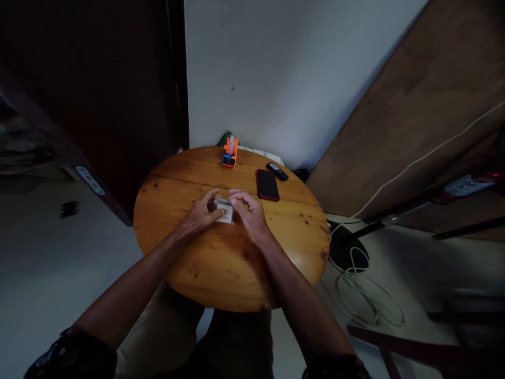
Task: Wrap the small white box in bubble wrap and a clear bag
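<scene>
Near the middle of a round wooden table [197, 263], a small white packet [225, 215] with clear plastic about it lies between my hands. My left hand [203, 212] grips it from the left, its thumb on the packet's face. At its upper right, my right hand [249, 209] is closed, thumb and forefinger pinched at the plastic's edge. What exactly sits in that pinch is too small to make out.
An orange and blue tape dispenser [230, 152] stands at the table's far edge by the wall. A dark phone [268, 185] and a black remote control [277, 171] lie beyond my right hand. A pale cable [355, 284] coils on the floor at right.
</scene>
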